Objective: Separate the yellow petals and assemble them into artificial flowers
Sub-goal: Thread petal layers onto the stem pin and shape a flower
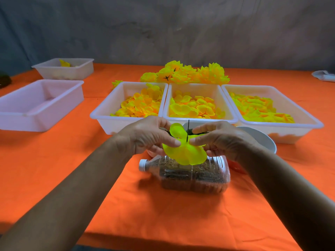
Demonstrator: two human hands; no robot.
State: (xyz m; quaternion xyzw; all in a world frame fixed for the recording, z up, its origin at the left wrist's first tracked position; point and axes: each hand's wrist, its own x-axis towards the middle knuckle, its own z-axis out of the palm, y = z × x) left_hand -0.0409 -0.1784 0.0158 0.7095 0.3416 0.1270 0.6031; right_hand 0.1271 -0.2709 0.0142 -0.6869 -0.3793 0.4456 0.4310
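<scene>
Surface: orange tablecloth (126, 205)
Left hand (148, 136): fingers pinching yellow petal piece (184, 153)
Right hand (221, 138): pinching same piece at thin dark stem (188, 126)

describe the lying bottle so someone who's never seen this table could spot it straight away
Start at the row of three white trays full of yellow petals on the orange tablecloth. Come toward the near edge, just under the two hands: the clear plastic bottle lies on its side there. It alone is see-through, with a brown grainy fill and a white cap pointing left.
</scene>
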